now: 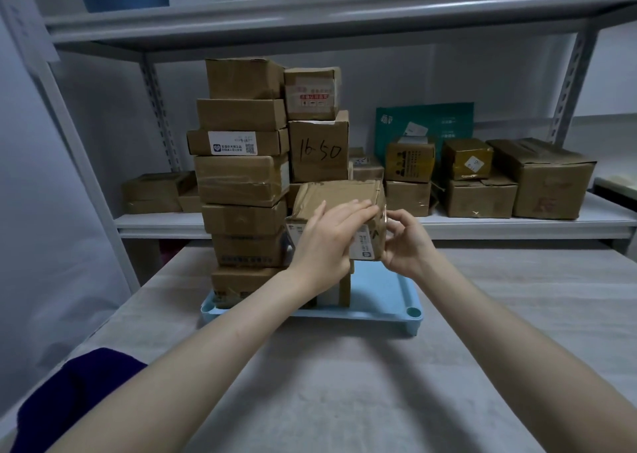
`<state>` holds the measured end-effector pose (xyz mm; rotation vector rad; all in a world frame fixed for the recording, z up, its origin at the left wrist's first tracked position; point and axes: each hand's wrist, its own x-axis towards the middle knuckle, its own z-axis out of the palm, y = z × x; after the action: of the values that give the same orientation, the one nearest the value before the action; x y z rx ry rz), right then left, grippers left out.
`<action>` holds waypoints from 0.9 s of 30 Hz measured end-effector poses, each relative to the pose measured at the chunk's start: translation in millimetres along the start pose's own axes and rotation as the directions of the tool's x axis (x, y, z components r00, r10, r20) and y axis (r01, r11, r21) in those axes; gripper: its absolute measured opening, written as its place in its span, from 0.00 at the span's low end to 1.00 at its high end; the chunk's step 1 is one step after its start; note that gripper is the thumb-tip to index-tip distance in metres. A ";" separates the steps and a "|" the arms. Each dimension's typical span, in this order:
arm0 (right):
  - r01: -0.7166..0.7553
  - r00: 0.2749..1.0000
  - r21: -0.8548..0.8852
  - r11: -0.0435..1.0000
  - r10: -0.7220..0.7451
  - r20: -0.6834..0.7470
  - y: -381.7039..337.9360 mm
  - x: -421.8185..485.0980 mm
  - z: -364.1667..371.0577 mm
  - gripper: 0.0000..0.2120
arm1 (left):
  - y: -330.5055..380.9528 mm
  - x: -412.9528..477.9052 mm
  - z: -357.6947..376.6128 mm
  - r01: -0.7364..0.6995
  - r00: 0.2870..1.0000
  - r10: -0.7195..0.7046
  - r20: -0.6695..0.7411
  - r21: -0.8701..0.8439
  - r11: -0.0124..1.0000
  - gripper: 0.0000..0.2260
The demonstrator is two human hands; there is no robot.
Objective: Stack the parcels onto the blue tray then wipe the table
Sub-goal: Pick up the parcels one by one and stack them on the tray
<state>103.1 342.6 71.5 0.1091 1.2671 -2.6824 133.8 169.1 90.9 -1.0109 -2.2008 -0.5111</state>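
Observation:
A light blue tray (pixel 389 301) lies on the grey table (pixel 344 383). On its left part stands a tall stack of brown parcels (pixel 241 180), with a second, shorter stack (pixel 319 146) beside it. A taped brown parcel (pixel 339 197) sits in front of the second stack, above the tray. My left hand (pixel 327 242) lies across this parcel's near face with straight fingers reaching onto its top. My right hand (pixel 405 242) grips the parcel's right end with curled fingers. What the parcel rests on is hidden by my left hand.
A dark blue cloth (pixel 76 394) lies at the table's near left edge. Behind the table a grey metal shelf (pixel 517 225) carries more brown boxes (pixel 548 177) and a green packet (pixel 424 125). Shelf uprights stand at left and right.

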 end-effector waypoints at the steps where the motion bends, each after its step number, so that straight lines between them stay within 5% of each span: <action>1: -0.010 1.000 0.009 1.000 0.010 -0.004 1.8 3.7 1.3 0.18 | -1.9 0.4 0.0 0.019 1.000 -0.019 0.004 0.001 1.000 0.31; 7: -0.047 0.998 0.047 0.998 0.049 -0.042 9.6 21.7 7.8 0.14 | -12.8 5.7 -4.6 0.106 0.994 -0.106 0.039 0.003 0.994 0.30; 12: -0.040 0.985 -0.145 0.989 0.014 -0.175 17.6 35.1 6.4 0.11 | -22.2 6.5 -1.2 0.123 0.991 -0.125 0.048 0.050 0.991 0.29; 18: 0.036 0.954 -0.168 0.985 -0.084 -0.287 18.7 38.4 4.2 0.07 | -25.9 7.3 0.1 0.179 0.983 -0.181 0.008 0.117 0.977 0.16; 27: -0.021 0.931 -0.500 0.866 -0.165 -0.325 21.7 33.9 -3.3 0.05 | -23.5 -1.9 -1.3 0.286 0.958 -0.288 -0.001 0.131 0.949 0.13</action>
<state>73.8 327.4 48.2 0.5093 2.0720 -2.3608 117.0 152.6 88.8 -0.6319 -2.3777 -0.4806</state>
